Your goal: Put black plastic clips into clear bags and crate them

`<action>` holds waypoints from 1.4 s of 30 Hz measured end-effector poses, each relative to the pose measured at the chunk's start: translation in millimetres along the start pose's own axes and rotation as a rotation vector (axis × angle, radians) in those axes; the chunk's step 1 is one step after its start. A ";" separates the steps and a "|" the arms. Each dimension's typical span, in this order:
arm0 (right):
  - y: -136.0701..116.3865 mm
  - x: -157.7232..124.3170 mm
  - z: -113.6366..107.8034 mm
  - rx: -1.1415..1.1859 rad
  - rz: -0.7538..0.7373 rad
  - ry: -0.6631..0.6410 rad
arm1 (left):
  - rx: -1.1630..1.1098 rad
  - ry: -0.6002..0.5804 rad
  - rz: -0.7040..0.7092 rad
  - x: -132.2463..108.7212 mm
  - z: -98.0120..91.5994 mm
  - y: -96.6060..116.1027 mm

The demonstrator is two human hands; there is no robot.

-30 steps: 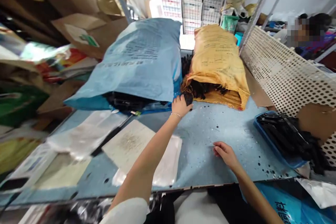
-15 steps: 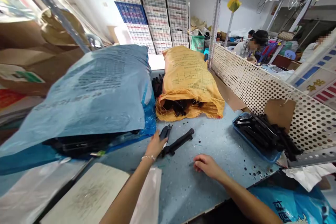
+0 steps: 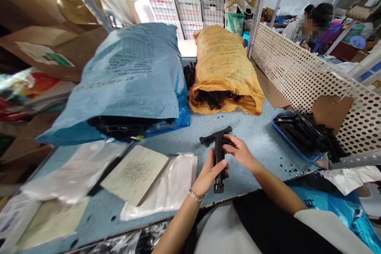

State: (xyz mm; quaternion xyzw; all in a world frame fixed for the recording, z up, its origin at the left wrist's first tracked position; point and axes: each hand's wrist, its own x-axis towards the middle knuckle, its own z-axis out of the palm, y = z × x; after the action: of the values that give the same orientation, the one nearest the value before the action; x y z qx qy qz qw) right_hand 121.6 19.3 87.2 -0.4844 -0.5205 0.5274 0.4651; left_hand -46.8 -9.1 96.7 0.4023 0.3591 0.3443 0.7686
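My left hand point(image 3: 210, 174) is wrapped round the shaft of a black T-shaped plastic part point(image 3: 219, 151) held just above the blue table point(image 3: 256, 135), with a bracelet on that wrist. My right hand point(image 3: 239, 152) pinches the same part near its crossbar from the right. Behind them, an orange woven sack point(image 3: 224, 67) lies open toward me with several black parts spilling from its mouth. A blue sack point(image 3: 133, 75) to its left also shows black parts inside.
A blue tray point(image 3: 294, 147) heaped with black parts sits at the right by a perforated metal panel point(image 3: 309, 79). Clear plastic bags point(image 3: 166, 190) and flat cards point(image 3: 135, 172) lie at the left front. Cardboard boxes stand left, stacked crates behind. A person sits beyond the panel.
My left hand drew black parts from the orange sack toward me. Now both hands hold one part upright over the table's front, and my right hand has lifted off the table.
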 end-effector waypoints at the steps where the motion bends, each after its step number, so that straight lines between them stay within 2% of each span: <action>1: -4.8 -1.9 -2.8 -0.058 -0.030 -0.002 | 0.014 0.005 0.022 0.0 0.9 1.4; 4: -13.0 -9.4 -12.8 -0.348 -0.175 0.039 | 0.016 0.019 0.063 -1.1 2.6 6.0; 7: -13.5 -11.0 -27.1 -0.755 -0.442 0.066 | 0.018 0.015 0.073 -5.2 6.0 12.1; 11: -15.4 -2.2 -53.4 -1.095 -0.776 -0.052 | 0.014 -0.093 -0.026 -14.6 12.9 23.6; 13: -18.2 1.4 -62.1 -1.146 -0.849 -0.130 | 0.024 -0.128 -0.076 -19.5 19.3 26.4; 15: -19.9 1.8 -62.9 -1.094 -0.887 -0.136 | 0.055 -0.084 -0.056 -23.2 27.8 25.3; 18: -19.2 -2.9 -52.3 -0.899 -0.866 -0.012 | 0.160 0.050 0.059 -25.9 38.1 20.2; 20: -19.2 -6.1 -45.3 -0.830 -0.828 0.030 | 0.197 0.083 0.088 -25.8 38.3 19.0; 22: -23.0 -6.6 -43.8 -0.904 -0.834 -0.012 | 0.157 0.057 0.068 -24.6 32.6 21.2; 24: -31.3 -3.8 -48.1 -1.081 -0.874 -0.081 | 0.075 0.004 0.038 -22.8 24.4 25.5; 27: -48.5 2.9 -59.7 -1.299 -0.993 -0.179 | -0.031 -0.080 -0.018 -21.0 16.8 31.7; 30: -62.5 5.6 -67.6 -1.361 -1.127 -0.253 | -0.076 -0.119 -0.062 -23.4 19.5 34.6; 32: -66.3 3.0 -67.4 -1.327 -1.154 -0.261 | -0.080 -0.128 -0.065 -28.5 25.2 34.8; 34: -64.8 -3.3 -61.7 -1.209 -1.085 -0.239 | -0.052 -0.110 -0.039 -35.8 32.0 33.8; 36: -59.0 -12.0 -50.5 -0.983 -0.902 -0.215 | 0.024 -0.047 0.025 -42.9 38.2 31.5; 40: -45.6 -26.3 -23.7 -0.347 -0.286 -0.182 | 0.200 0.092 0.149 -45.7 39.9 25.4; 42: -45.7 -27.3 -18.2 -0.215 -0.069 -0.235 | 0.161 0.085 0.138 -40.6 33.7 24.0</action>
State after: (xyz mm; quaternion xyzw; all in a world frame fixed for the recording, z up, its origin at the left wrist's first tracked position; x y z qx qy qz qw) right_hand 141.7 -4.9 133.8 -0.4481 -0.6410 0.5057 0.3643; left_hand -45.2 -44.4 142.7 0.4717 0.3892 0.3831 0.6923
